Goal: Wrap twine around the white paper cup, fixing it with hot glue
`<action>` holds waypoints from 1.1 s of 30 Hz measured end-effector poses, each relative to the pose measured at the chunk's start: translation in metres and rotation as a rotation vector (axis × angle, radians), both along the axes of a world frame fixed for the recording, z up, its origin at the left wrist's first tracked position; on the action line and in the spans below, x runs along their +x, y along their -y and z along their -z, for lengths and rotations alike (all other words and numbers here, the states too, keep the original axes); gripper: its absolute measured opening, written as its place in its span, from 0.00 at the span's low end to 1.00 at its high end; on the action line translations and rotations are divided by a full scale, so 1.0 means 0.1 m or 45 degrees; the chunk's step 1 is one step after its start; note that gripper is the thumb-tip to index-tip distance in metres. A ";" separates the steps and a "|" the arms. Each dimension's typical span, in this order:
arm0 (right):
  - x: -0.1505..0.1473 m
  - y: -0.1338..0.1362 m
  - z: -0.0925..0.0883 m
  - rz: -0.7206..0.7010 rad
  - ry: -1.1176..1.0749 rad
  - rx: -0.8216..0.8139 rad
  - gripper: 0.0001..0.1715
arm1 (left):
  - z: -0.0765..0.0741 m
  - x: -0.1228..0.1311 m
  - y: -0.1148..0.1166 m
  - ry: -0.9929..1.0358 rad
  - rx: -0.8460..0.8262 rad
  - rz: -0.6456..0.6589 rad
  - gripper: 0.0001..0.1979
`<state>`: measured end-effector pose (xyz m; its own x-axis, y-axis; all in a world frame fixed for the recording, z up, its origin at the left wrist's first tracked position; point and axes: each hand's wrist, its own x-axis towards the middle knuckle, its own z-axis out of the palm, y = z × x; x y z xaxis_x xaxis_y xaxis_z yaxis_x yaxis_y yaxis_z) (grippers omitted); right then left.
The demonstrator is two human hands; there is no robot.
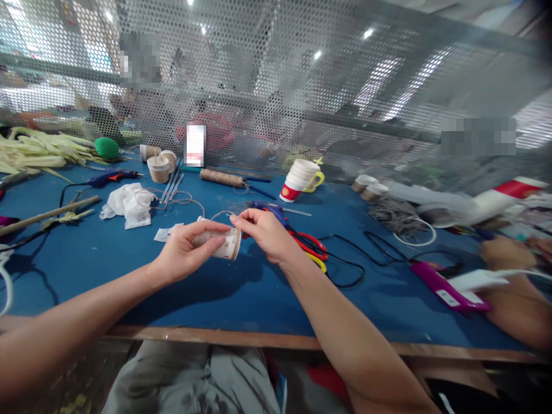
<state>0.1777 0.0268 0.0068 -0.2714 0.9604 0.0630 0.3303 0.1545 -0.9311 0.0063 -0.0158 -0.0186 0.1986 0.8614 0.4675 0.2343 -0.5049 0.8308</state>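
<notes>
My left hand (183,253) is wrapped round a small paper cup (224,244) lying on its side, held just above the blue table (241,293). My right hand (265,233) pinches thin jute twine (218,214) at the cup's upper edge. The twine runs left across the table in loose loops. Red and yellow scissors (313,247) lie just right of my right hand, partly hidden by it.
A twine spool (222,178), stacked paper cups (299,179), twine-wrapped cups (159,167), white cloth (129,204), a glue gun (107,179) and black cables (366,253) lie on the table. A pink glue gun (444,287) and another person's hand (513,256) are at right. A mesh screen (276,86) closes the back.
</notes>
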 end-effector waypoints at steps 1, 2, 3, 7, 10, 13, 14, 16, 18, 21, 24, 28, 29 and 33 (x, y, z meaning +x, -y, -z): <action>0.00 -0.01 0.01 -0.001 0.012 0.009 0.19 | -0.01 0.00 0.00 0.022 -0.018 -0.003 0.11; 0.01 -0.03 0.02 0.001 0.026 0.018 0.20 | -0.01 0.00 -0.01 0.054 -0.040 -0.009 0.11; 0.01 -0.04 0.02 0.013 0.039 0.031 0.21 | -0.02 0.00 -0.02 0.097 -0.070 -0.021 0.12; 0.06 -0.03 -0.06 0.122 0.026 0.204 0.22 | -0.02 0.00 -0.11 0.305 -0.249 -0.068 0.15; 0.07 0.07 -0.16 0.032 0.114 0.288 0.19 | 0.00 0.00 -0.16 0.462 -0.387 -0.054 0.17; 0.04 0.17 -0.20 -0.115 0.261 0.256 0.14 | 0.02 0.00 -0.18 0.520 -0.416 -0.059 0.17; 0.03 0.19 -0.20 -0.143 0.290 0.244 0.12 | 0.02 0.00 -0.18 0.512 -0.410 -0.068 0.17; -0.01 0.22 -0.17 -0.177 0.321 0.227 0.10 | 0.01 0.00 -0.17 0.477 -0.392 -0.078 0.16; -0.04 0.23 -0.15 -0.173 0.328 0.229 0.08 | 0.01 0.00 -0.17 0.445 -0.375 -0.082 0.16; -0.07 0.24 -0.13 -0.135 0.325 0.237 0.07 | 0.01 0.01 -0.16 0.417 -0.346 -0.088 0.16; -0.08 0.24 -0.13 -0.112 0.302 0.222 0.07 | 0.01 0.01 -0.16 0.394 -0.328 -0.096 0.16; -0.09 0.25 -0.14 -0.105 0.297 0.222 0.06 | 0.00 0.01 -0.15 0.365 -0.315 -0.100 0.16; -0.09 0.25 -0.14 -0.108 0.299 0.224 0.06 | 0.00 0.01 -0.15 0.359 -0.316 -0.101 0.16; -0.08 0.24 -0.14 -0.115 0.298 0.225 0.07 | -0.02 0.02 -0.15 0.354 -0.329 -0.107 0.16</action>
